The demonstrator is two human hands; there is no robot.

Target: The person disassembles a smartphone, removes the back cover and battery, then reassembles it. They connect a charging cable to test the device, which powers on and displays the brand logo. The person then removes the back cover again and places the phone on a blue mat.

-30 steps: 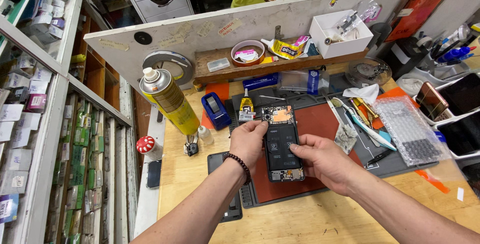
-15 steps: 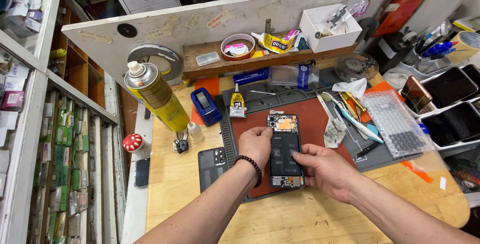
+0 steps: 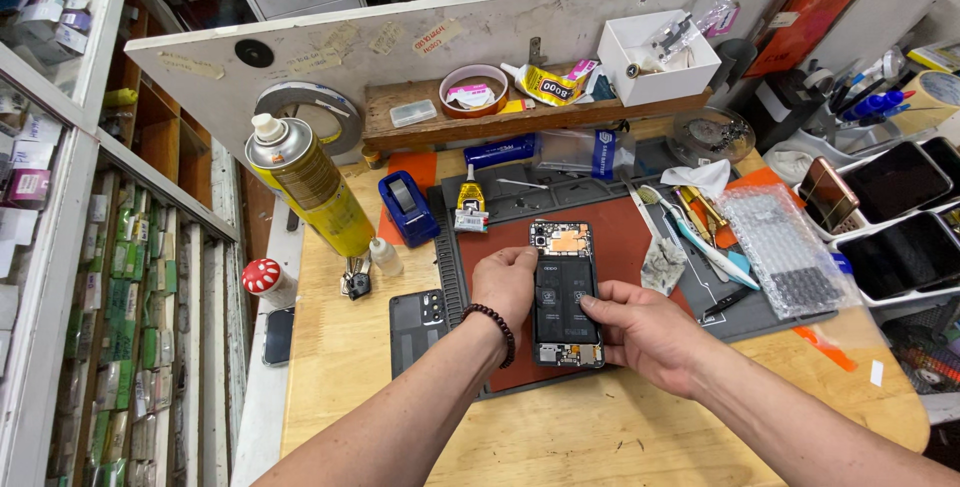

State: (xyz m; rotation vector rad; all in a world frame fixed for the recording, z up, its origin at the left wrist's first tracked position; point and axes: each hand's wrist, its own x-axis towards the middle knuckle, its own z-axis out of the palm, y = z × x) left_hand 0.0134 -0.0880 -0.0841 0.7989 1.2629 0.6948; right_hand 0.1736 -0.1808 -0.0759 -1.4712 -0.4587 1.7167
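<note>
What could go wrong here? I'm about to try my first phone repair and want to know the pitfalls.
The opened phone lies with its battery and board bare under the left hand and right hand; a hard press or slip could perhaps harm them. The small glue bottle stands just beyond the red mat, so a stray reach might tip it. The tall yellow spray can leans near the left forearm and could be knocked.

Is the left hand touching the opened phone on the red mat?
Touching: the head view shows the left hand with fingers on the opened phone at its left edge.
</note>
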